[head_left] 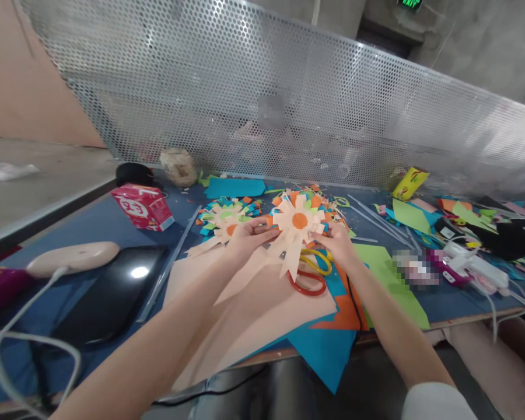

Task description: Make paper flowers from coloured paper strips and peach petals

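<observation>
Between my two hands is a layered paper flower (pixel 292 217) with pale peach petals, an orange centre and two peach ribbon tails hanging down. My left hand (pixel 250 236) pinches its left edge, and my right hand (pixel 336 240) pinches its right edge. Another paper flower (pixel 227 217), green, blue and peach, lies just left of it. Under the held flower are scissors with a red handle (pixel 308 284) and a yellow handle (pixel 318 261). They rest on a large peach sheet (pixel 249 297), with blue and orange sheets (pixel 347 312) partly beneath.
On the left are a red box (pixel 143 207), a black tablet (pixel 109 294) and a white cable. A green sheet (pixel 389 280), chargers (pixel 475 265) and paper scraps (pixel 455 213) lie right. A perforated metal screen (pixel 245 87) stands behind the table.
</observation>
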Motion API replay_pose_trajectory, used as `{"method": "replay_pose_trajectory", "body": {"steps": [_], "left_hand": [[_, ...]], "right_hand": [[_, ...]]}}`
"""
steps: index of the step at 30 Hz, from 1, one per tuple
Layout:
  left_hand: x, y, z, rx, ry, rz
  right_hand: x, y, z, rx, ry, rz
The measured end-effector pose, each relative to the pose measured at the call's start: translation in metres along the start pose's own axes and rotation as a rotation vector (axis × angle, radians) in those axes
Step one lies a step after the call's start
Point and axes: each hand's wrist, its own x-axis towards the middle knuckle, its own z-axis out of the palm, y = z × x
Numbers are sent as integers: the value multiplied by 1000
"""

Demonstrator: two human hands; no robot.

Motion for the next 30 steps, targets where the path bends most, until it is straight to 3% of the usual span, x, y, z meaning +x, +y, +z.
{"method": "replay_pose_trajectory", "body": {"steps": [12, 17, 22, 30], "left_hand": [[-2, -1, -2, 48, -79, 25], [-7, -1, 3, 25, -123, 27], [-5, -6, 2, 127, -33, 114], [-1, -10, -3, 275, -40, 197]], "right_hand": [[1, 1, 0, 61, -63, -72], [2, 5, -3, -131, 8, -147], [2, 9, -2, -214, -11, -222], [0, 4, -2, -261, -18, -234]]}}
